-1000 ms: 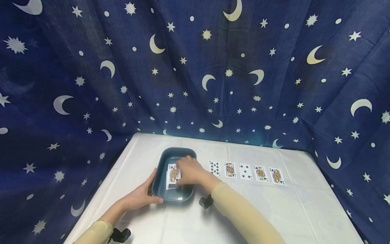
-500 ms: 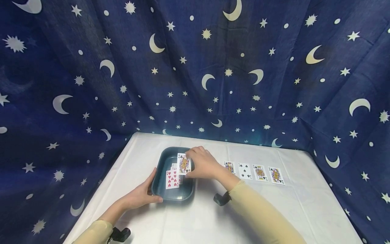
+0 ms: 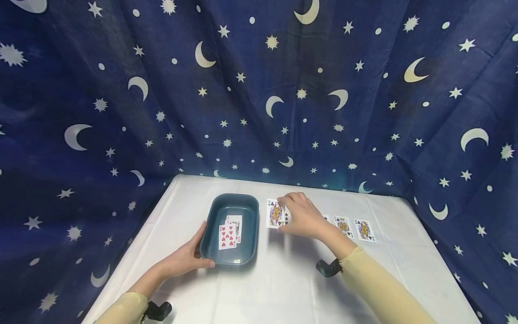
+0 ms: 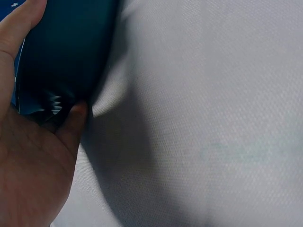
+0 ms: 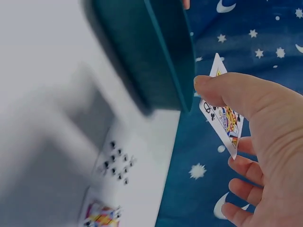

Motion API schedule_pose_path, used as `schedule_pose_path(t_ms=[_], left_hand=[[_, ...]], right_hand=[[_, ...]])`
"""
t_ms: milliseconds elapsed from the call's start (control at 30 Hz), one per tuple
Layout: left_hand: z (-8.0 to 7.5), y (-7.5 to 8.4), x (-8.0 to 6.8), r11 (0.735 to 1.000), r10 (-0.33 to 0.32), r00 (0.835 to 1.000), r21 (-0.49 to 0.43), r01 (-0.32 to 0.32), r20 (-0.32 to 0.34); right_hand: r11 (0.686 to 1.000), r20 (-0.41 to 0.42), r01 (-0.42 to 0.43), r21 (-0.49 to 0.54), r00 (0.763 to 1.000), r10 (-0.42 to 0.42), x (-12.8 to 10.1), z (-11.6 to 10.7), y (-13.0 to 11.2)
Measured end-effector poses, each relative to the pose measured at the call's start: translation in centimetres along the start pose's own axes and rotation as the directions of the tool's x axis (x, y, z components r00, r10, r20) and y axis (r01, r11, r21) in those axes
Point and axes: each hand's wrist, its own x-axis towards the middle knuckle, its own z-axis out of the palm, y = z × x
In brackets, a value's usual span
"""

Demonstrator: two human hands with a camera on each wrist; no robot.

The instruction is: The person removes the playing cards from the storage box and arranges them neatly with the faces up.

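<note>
My right hand (image 3: 301, 216) pinches a queen of clubs (image 3: 274, 213) by its right edge, thumb and fingers on opposite faces. The card is raised over the table, just right of the blue-green tray (image 3: 252, 202), and overlaps a spot card of the row in the head view. In the right wrist view the queen of clubs (image 5: 225, 123) is tilted, with the thumb (image 5: 220, 90) across its front. My left hand (image 3: 182, 257) holds the tray's near left corner, thumb along the near wall. Inside the tray lie a hearts card (image 3: 227, 237) and a partly covered face card (image 3: 238, 224).
A row of cards continues rightward, with two face cards (image 3: 343, 226) (image 3: 365, 230) at its right end. My right hand and wrist hide part of that row. White cloth (image 3: 275, 288) covers the table; a dark blue star-and-moon curtain (image 3: 259, 90) rises behind it.
My right hand has lifted the queen of clubs out of the tray and carried it right, past the rim. This uncovers the hearts card and a face card beneath. The left hand stays at the tray.
</note>
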Motion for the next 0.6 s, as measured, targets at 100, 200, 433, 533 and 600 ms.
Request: schedule_pose_path(t_ms=[100,200,433,533,600], left_hand=[[-0.1,0.0,0.0,1.000,0.000,1.000,-0.001,0.000,0.001],[-0.1,0.0,0.0,1.000,-0.009,1.000,0.004,0.009,0.003],[-0.1,0.0,0.1,1.000,-0.022,1.000,-0.006,0.022,0.012],[0.0,0.0,0.2,1.000,-0.022,1.000,-0.005,0.022,0.013],[0.0,-0.1,0.2,1.000,-0.021,1.000,-0.002,0.021,0.013]], right_hand=[[1.000,0.013,-0.012,-0.013,1.000,0.012,-1.1,0.2,0.7],[1.000,0.028,-0.022,-0.021,0.999,0.022,-2.1,0.8,1.2],[0.999,0.042,-0.035,-0.031,0.998,0.036,-3.9,2.5,1.9],[0.999,0.059,-0.040,-0.028,0.997,0.041,-4.6,3.2,2.1],[0.998,0.070,-0.038,-0.039,0.997,0.041,-5.0,3.6,2.2]])
